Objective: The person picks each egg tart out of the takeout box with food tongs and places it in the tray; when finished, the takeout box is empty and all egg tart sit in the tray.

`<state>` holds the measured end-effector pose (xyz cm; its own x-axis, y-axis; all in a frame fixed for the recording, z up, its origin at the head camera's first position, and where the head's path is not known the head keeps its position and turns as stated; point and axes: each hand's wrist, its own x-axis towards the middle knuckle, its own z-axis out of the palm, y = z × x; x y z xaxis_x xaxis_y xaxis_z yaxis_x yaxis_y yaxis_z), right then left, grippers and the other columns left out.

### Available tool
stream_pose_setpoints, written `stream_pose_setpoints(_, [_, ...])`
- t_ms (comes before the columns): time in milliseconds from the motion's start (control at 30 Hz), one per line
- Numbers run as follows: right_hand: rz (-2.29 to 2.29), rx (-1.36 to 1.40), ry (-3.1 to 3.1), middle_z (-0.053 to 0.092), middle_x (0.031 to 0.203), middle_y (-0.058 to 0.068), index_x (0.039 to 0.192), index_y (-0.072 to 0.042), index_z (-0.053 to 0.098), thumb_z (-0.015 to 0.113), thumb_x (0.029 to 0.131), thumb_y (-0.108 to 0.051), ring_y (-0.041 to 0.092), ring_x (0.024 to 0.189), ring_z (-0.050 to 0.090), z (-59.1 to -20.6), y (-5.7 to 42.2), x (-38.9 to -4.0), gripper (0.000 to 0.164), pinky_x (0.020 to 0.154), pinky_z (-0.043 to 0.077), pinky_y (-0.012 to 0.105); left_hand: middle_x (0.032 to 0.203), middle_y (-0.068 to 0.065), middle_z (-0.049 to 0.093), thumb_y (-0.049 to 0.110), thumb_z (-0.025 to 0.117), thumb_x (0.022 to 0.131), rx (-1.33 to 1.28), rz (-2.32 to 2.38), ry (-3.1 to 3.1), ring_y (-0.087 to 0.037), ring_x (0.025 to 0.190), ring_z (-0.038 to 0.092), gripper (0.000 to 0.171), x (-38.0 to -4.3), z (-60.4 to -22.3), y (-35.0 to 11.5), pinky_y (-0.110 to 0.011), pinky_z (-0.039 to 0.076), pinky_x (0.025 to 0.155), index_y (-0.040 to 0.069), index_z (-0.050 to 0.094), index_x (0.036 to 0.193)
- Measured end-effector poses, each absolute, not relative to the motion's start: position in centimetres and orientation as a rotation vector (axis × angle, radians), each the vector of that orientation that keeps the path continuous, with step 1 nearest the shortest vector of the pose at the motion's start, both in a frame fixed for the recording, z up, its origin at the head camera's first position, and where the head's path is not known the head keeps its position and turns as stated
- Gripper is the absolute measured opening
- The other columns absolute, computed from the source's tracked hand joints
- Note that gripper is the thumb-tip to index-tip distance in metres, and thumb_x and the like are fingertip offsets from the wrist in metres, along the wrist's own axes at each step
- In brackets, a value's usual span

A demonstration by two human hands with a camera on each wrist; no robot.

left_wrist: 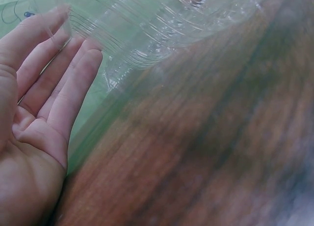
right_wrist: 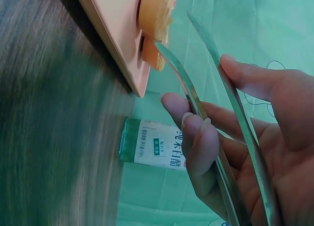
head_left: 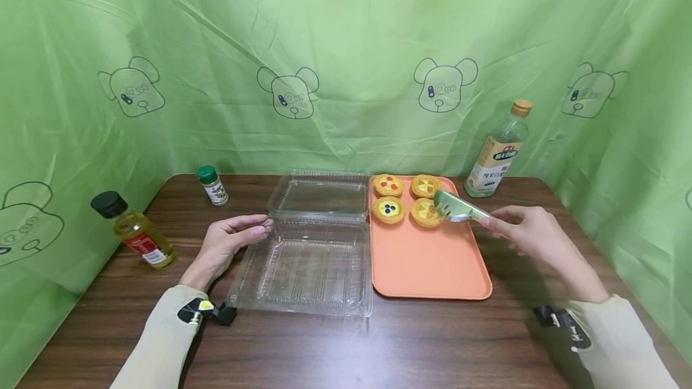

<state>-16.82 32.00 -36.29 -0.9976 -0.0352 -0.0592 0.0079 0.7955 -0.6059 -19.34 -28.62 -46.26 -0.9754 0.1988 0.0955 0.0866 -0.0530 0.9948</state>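
Note:
A clear plastic clamshell container [head_left: 310, 269] lies opened flat, its lid [head_left: 324, 197] behind the base. My left hand [head_left: 229, 242] pinches its left edge near the fold between thumb and fingers. To the right, an orange tray [head_left: 427, 266] carries several egg tarts in its far half. My right hand [head_left: 532, 233] grips metal tongs [head_left: 459, 208], whose jaws stand apart in the right wrist view. Their tips overlap the near right tart [head_left: 423, 214] in the head view. Beside it sits a tart with dark berries [head_left: 388, 210]; behind are a red-dotted tart [head_left: 388, 186] and a yellow-topped one [head_left: 426, 186].
A bottle with a white label [head_left: 492, 161] stands behind the tray at the right. On the left are an oil bottle [head_left: 143, 239] with a black cap and a small green-capped shaker [head_left: 212, 186]. Green curtain [head_left: 357, 47] surrounds the wooden table [head_left: 303, 353].

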Motion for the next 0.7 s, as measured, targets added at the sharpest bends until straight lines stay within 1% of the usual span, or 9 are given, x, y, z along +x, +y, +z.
stream_pose_setpoints(133, [-0.985,-0.008,2.914,0.076,0.086,0.009,0.134,0.002,0.067,0.069,0.099,-0.061,0.023,0.06,0.064,-36.1,32.1,-16.8,0.072,0.049,0.054,0.036,0.125,-0.011,0.076,0.007,0.076,0.1,0.3,2.196,2.119,-0.02,0.114,0.074,0.039,-19.3,-46.1,-28.6,-0.032,0.061,0.094,-0.006,0.068,0.135])
stream_pose_setpoints(233, [-0.987,-0.02,2.92,0.077,0.088,0.009,0.133,0.002,0.068,0.069,0.1,-0.06,0.025,0.06,0.065,-36.0,32.2,-16.8,0.071,0.049,0.054,0.036,0.125,-0.011,0.076,0.009,0.078,0.099,0.258,2.182,2.145,-0.02,0.114,0.074,0.039,-19.2,-46.0,-28.5,-0.032,0.061,0.094,-0.005,0.069,0.135])
stream_pose_setpoints(300, [-0.977,-0.032,2.943,0.075,0.082,0.008,0.132,0.0,0.069,0.068,0.1,-0.06,0.023,0.058,0.064,-36.0,32.3,-16.7,0.069,0.048,0.052,0.035,0.125,-0.011,0.076,0.009,0.078,0.099,0.244,2.182,2.146,-0.021,0.114,0.074,0.04,-19.1,-46.0,-28.5,-0.032,0.061,0.094,-0.005,0.069,0.135])
stream_pose_setpoints(333, [-0.961,-0.042,2.969,0.075,0.085,0.008,0.131,0.0,0.07,0.068,0.1,-0.06,0.023,0.06,0.063,-36.0,32.4,-16.7,0.068,0.049,0.052,0.036,0.124,-0.011,0.076,0.009,0.079,0.098,0.241,2.185,2.145,-0.021,0.114,0.074,0.041,-19.1,-46.0,-28.4,-0.032,0.061,0.094,-0.006,0.069,0.135])
stream_pose_setpoints(467, [-0.868,-0.066,3.113,0.075,0.092,0.011,0.127,-0.001,0.071,0.068,0.101,-0.058,0.028,0.077,0.065,-36.1,32.9,-16.6,0.063,0.063,0.051,0.04,0.123,-0.012,0.076,0.007,0.078,0.099,0.265,2.206,2.114,-0.021,0.113,0.074,0.041,-19.3,-46.1,-28.5,-0.032,0.061,0.094,-0.008,0.067,0.135])
stream_pose_setpoints(533, [-0.822,-0.057,3.165,0.075,0.103,0.016,0.128,0.001,0.069,0.068,0.101,-0.056,0.033,0.089,0.065,-36.3,33.4,-16.6,0.063,0.07,0.052,0.046,0.123,-0.011,0.077,0.007,0.077,0.099,0.273,2.205,2.11,-0.02,0.113,0.074,0.04,-19.3,-46.2,-28.6,-0.032,0.061,0.094,-0.008,0.067,0.135])
stream_pose_setpoints(567, [-0.805,-0.047,3.181,0.075,0.104,0.018,0.128,0.002,0.068,0.069,0.101,-0.055,0.036,0.091,0.066,-36.3,33.6,-16.6,0.063,0.071,0.052,0.048,0.124,-0.011,0.076,0.006,0.077,0.099,0.276,2.206,2.107,-0.021,0.113,0.074,0.04,-19.3,-46.2,-28.6,-0.032,0.061,0.094,-0.007,0.068,0.135])
stream_pose_setpoints(633, [-0.773,-0.013,3.196,0.073,0.103,0.022,0.13,0.004,0.064,0.07,0.101,-0.054,0.04,0.09,0.066,-36.4,34.0,-16.6,0.065,0.069,0.052,0.053,0.123,-0.011,0.077,0.007,0.077,0.099,0.27,2.204,2.11,-0.021,0.113,0.074,0.04,-19.2,-46.2,-28.6,-0.033,0.061,0.094,-0.006,0.068,0.135])
stream_pose_setpoints(700, [-0.739,0.033,3.208,0.071,0.104,0.026,0.131,0.005,0.062,0.07,0.1,-0.053,0.043,0.088,0.066,-36.7,34.4,-16.6,0.066,0.066,0.051,0.055,0.124,-0.012,0.076,0.007,0.077,0.099,0.276,2.2,2.111,-0.021,0.114,0.074,0.04,-19.2,-46.3,-28.6,-0.033,0.06,0.094,-0.007,0.068,0.135])
